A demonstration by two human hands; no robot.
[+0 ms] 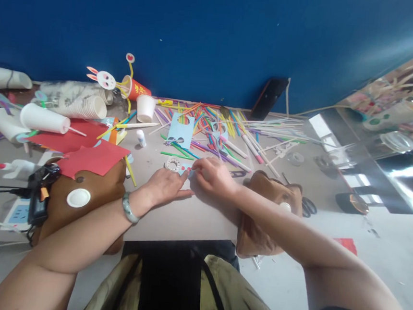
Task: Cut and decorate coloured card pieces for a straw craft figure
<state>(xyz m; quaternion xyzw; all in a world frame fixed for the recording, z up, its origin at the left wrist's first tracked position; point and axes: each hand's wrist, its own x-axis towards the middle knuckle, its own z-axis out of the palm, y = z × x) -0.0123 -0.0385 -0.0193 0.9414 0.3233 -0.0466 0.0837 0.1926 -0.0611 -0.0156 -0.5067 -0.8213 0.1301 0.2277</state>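
Note:
Low over the table, my left hand (165, 185) lies flat with the thumb stretched to the right, its fingertips at the near edge of a small light-blue paper piece (185, 166) with red marks. My right hand (214, 175) is closed, fingers curled and pinched at the right side of that piece; whatever is between them is hidden. A white patterned ring (173, 164) lies just beyond my left fingers. Farther off is a light-blue paper sheet (181, 128) with round holes cut out.
Coloured sticks (226, 128) are strewn along the blue wall. A white paper cup (146, 108), a red cup with a rabbit face (106, 80) and a small glue bottle (141, 138) stand left. Brown cushions (90, 202) flank my arms; a dark phone (269, 98) leans at the back.

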